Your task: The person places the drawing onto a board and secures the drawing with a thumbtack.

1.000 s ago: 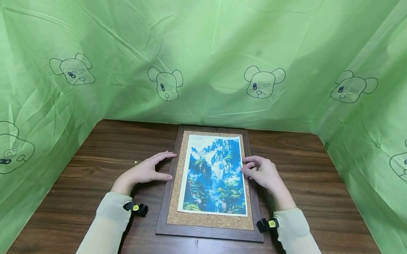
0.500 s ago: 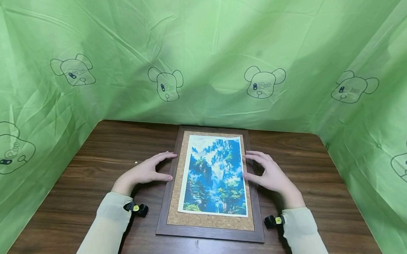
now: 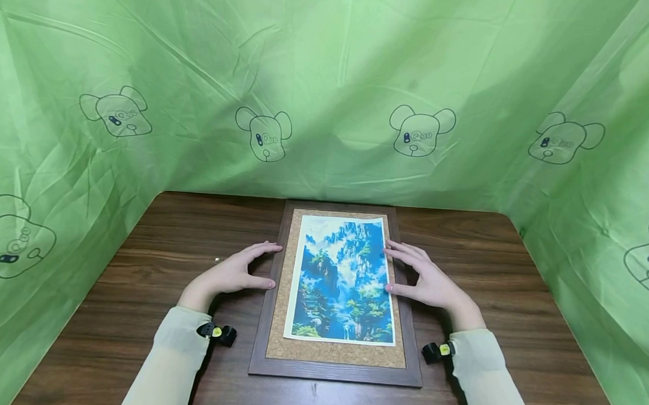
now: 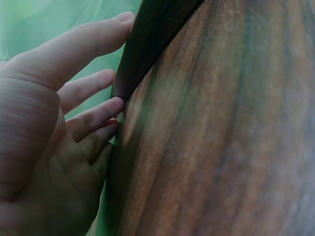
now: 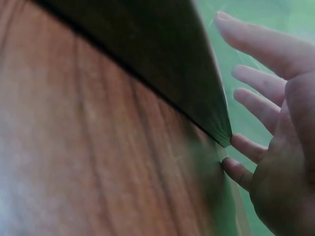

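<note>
A blue and green landscape print (image 3: pixel 345 282) lies on the cork face (image 3: pixel 335 353) of a brown-framed board (image 3: pixel 334 372) on the table. Along the board's left side rests my left hand (image 3: pixel 226 275), its thumb and fingertips touching the frame's edge. In the left wrist view those fingers (image 4: pixel 93 91) lie loosely bent against the frame (image 4: pixel 140 54). On the other side, my right hand (image 3: pixel 435 286) spreads its fingers over the frame, fingertips at the print's right edge. The right wrist view shows them (image 5: pixel 261 81) extended beside the frame (image 5: pixel 167 59), gripping nothing.
The dark wood table (image 3: pixel 137 267) carries a tiny pale speck (image 3: pixel 216 259) left of the board. Green cloth (image 3: pixel 341 76) with bear-head outlines hangs around the back and both sides. The board's far edge lies close to the cloth.
My right hand has let go of a pinch at the print's right edge, drawn back rightward, then spread its fingers and returned to that edge. My left hand and the print look unmoved.
</note>
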`<state>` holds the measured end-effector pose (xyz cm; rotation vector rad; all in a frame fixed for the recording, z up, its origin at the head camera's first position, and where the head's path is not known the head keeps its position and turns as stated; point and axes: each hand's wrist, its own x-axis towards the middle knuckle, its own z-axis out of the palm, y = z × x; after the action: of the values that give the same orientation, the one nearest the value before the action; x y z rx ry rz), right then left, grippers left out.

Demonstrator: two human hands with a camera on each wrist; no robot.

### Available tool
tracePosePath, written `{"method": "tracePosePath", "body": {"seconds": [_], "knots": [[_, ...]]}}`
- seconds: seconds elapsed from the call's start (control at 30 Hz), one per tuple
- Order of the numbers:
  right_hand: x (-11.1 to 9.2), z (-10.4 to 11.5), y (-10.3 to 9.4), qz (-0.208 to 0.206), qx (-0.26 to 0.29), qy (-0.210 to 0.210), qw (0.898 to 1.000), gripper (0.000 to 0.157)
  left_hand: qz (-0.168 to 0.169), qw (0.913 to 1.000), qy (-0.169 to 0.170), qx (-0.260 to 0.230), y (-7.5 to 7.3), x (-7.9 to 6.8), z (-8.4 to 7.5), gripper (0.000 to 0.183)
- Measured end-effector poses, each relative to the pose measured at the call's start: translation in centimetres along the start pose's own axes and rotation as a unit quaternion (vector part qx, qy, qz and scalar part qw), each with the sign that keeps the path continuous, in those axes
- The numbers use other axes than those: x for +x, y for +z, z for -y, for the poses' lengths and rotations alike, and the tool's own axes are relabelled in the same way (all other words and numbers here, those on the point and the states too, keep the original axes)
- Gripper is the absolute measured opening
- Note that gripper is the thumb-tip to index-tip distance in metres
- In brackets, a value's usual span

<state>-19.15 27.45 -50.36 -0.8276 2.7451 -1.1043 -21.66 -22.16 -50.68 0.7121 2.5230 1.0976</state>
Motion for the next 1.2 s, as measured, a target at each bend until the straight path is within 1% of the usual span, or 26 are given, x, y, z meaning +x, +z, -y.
{"method": "tracePosePath", "body": {"seconds": [0.2,0.4,0.5,0.7,0.9,1.2], "knots": [[0.1,-0.7,0.4,0.007,0.014,0.009,1.000,0.080,0.000,1.0000,0.001,-0.001,0.0,0.0,0.0,0.089],[0.3,-1.2,0.8,0.011,0.038,-0.004,0.999,0.076,0.003,1.0000,-0.002,-0.001,0.0,0.0,0.1,0.090],[0.4,-1.2,0.9,0.013,0.035,-0.003,0.999,0.076,0.005,1.0000,-0.006,0.002,0.0,0.0,0.1,0.090],[0.4,-1.3,0.9,0.022,0.025,0.015,0.999,0.081,0.000,1.0000,-0.005,0.002,0.1,0.0,0.1,0.089],[0.4,-1.3,1.0,0.026,0.022,0.016,0.999,0.082,-0.002,1.0000,-0.005,0.003,0.2,0.0,0.4,0.089],[0.4,-1.1,0.9,0.027,0.027,0.022,0.999,0.082,0.000,1.0000,-0.003,0.009,0.0,0.0,-0.1,0.088]]}}
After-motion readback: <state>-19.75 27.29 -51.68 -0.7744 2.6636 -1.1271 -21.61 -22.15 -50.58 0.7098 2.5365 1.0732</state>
